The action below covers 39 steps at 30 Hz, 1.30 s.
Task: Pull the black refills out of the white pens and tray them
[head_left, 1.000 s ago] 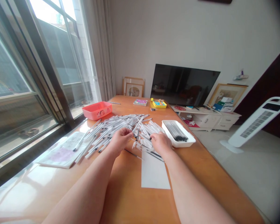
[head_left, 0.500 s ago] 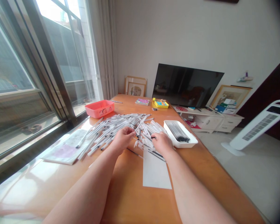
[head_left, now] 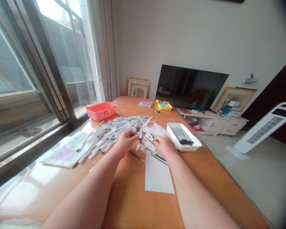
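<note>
The **left hand** [head_left: 125,143] has its fingers [head_left: 133,135] curled in toward the thumb, almost closed, at the middle of the pile; they may pinch a single pen, though the view is too small to be sure. The **right hand** [head_left: 165,147] has its fingers [head_left: 158,139] bent low against the pens, only slightly parted; whether they hold anything cannot be told. Between and around both hands lies a loose heap of clear plastic pens [head_left: 114,133] with black tips, crossing at all angles and covering much of the middle of the wooden table [head_left: 138,203]; a few loose pens [head_left: 137,156] lie apart at the near edge, beside a white paper sheet [head_left: 157,175]. Just right of the heap, a white plastic tray [head_left: 173,135] holds a small, neat bundle of black-tipped pens [head_left: 182,135], all lying one way; that bundle is far smaller than the heap, so most pens lie unsorted. Beyond the heap stands a coral plastic basket [head_left: 100,111], with no contents visible; a single pen [head_left: 118,103] lies past it, and a stack of papers [head_left: 65,151] lies left, by the window.
</note>
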Tool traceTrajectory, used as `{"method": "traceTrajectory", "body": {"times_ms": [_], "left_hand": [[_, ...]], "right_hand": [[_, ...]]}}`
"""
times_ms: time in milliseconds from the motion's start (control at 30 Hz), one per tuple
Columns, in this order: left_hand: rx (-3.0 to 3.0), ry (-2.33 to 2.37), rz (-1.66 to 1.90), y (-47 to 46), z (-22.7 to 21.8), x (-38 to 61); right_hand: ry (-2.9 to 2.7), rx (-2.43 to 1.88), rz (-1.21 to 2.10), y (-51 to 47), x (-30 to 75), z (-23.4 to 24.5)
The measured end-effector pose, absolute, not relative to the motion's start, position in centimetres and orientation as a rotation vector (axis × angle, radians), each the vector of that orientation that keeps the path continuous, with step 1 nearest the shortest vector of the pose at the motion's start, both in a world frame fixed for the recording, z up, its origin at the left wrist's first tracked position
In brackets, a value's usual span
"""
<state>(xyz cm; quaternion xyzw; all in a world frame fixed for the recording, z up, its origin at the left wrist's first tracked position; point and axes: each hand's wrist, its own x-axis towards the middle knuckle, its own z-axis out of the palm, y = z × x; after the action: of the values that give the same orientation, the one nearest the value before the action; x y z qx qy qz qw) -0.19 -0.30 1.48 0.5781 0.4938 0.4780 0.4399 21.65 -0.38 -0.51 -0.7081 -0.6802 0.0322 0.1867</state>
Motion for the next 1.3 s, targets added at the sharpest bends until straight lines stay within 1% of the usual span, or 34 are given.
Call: {"method": "traceTrajectory", "body": {"times_ms": [400,533,633,800,867,1033,1300], "left_hand": [[1.457,1.228,1.153,-0.4,1.5,-0.2],[1.479,1.222,1.139,-0.4,1.6,-0.2],[1.499,1.206,1.132,-0.4,1.6,-0.1],[1.517,1.174,1.111,-0.7,1.9,0.1],[1.524,1.156,1.092,-0.8,1.9,0.1],[1.607,1.063,1.017,-0.7,1.3,0.0],[1.681,0.977,0.918,-0.2,0.5,-0.2]], "right_hand": [[-1.894,-1.949,0.121,-0.2,21.6,-0.7],[-1.838,-1.869,0.144,-0.2,21.8,-0.6],[-1.673,-1.678,0.313,-0.4,22.0,-0.2],[-1.298,-1.249,0.885,-1.4,22.0,1.3],[-1.169,-1.138,1.01,-1.9,22.1,2.1],[-0.979,-1.006,1.084,-2.3,23.1,3.4],[-0.93,-0.953,1.052,-2.7,24.5,4.0]]}}
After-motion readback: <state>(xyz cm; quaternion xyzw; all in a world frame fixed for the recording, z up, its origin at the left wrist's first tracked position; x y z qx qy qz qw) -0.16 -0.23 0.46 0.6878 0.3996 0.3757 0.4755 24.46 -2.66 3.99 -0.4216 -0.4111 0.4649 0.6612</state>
